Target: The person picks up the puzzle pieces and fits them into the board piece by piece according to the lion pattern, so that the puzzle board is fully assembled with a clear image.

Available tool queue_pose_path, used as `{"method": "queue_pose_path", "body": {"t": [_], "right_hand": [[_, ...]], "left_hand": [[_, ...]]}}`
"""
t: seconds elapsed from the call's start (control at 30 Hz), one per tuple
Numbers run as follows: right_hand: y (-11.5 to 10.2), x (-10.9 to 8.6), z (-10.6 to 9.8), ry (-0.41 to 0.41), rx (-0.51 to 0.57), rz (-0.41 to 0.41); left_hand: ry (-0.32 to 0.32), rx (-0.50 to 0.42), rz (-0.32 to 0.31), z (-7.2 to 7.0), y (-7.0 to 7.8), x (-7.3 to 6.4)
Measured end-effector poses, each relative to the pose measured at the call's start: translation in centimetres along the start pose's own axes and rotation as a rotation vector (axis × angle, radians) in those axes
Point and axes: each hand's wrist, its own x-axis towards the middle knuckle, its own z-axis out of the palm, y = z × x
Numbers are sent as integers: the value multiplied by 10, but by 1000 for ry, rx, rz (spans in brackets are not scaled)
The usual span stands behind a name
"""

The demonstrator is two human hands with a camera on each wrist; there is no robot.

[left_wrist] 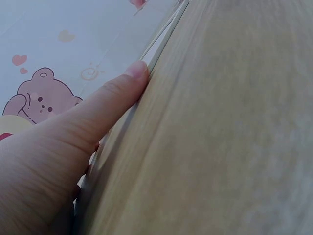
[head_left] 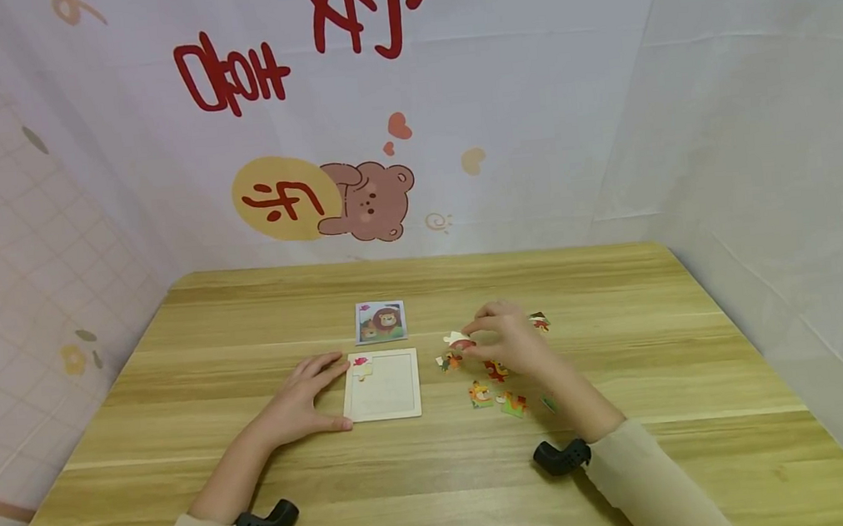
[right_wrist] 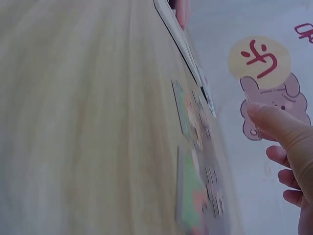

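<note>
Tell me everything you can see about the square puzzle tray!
The puzzle tray is flat, pale cream and roughly square, and looks like thin wood or card. A plain border runs around it, with a thin line marking the inner square. It lies on the wooden table. One puzzle piece with a pink patch sits in its far left corner; the rest inside is bare. The left hand touches its left side with fingers and thumb.

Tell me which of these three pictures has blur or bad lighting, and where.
Head view: bright, fairly even light, tabletop grain readable; left wrist: dimmer, the tabletop soft while the left hand looks clearer; right wrist: the puzzle pieces look smeared, though the printed bear behind the right hand is crisper.
</note>
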Motion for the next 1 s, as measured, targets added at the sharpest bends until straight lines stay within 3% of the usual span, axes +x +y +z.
{"method": "queue_pose_path", "body": {"t": [0.13,0.67,1.0], "right_hand": [[-8,6,7,4,-17,-35],[-40,31,41,-121,-27,-74],[-48,43,63,-186,-44,-59]], "left_hand": [[1,3,6,0,0,0],[9,5,14,1,-4,-2],[8,15,13,0,-3,-3]]}}
